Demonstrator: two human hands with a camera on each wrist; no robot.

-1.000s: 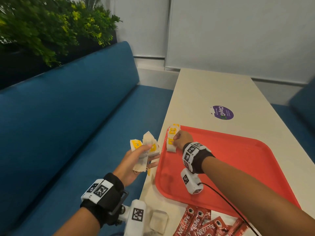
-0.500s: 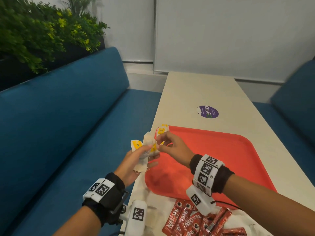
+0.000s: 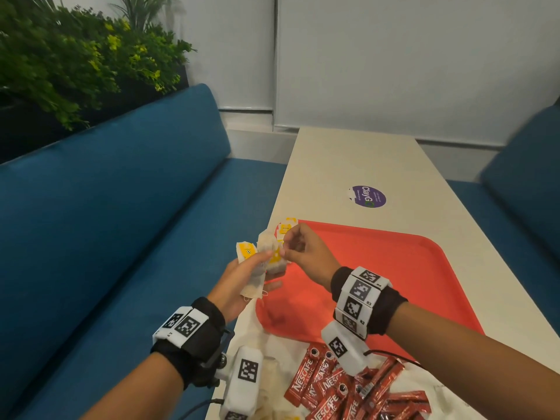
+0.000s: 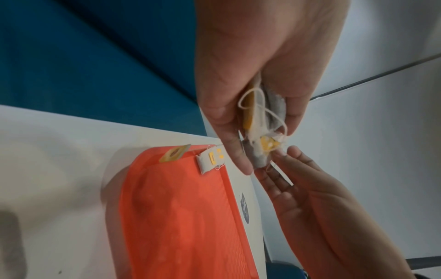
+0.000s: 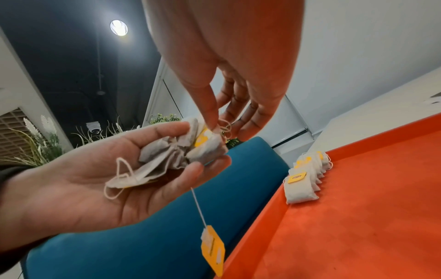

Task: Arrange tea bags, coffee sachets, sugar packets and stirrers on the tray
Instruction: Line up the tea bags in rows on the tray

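A long blue upholstered bench [image 3: 115, 225] is seen at the far left, with a leafy green planter [image 3: 60, 62] behind its backrest. Next to the right, the left hand [image 3: 242, 280] is held palm up just off the edge of a pale cream rectangular table [image 3: 363, 159]; a loose bunch of white paper tea bags with yellow tags [image 5: 171, 152] is cupped in its curled fingers, and one yellow tag [image 5: 212, 247] is left dangling on its string below the hand. Just beside it, the right hand [image 3: 306, 253] is closed in a pinch, thumb and forefinger together on the string or top corner of one bag in that bunch. Beyond the hands, a short row of white tea bags [image 5: 307, 175] is laid along the far left edge of a red-orange rectangular plastic tray [image 3: 394, 268]. A round purple sticker [image 3: 368, 196] is stuck to the table beyond the tray. At the near table edge, red Nescafe coffee sachets [image 3: 342, 392] are heaped together.
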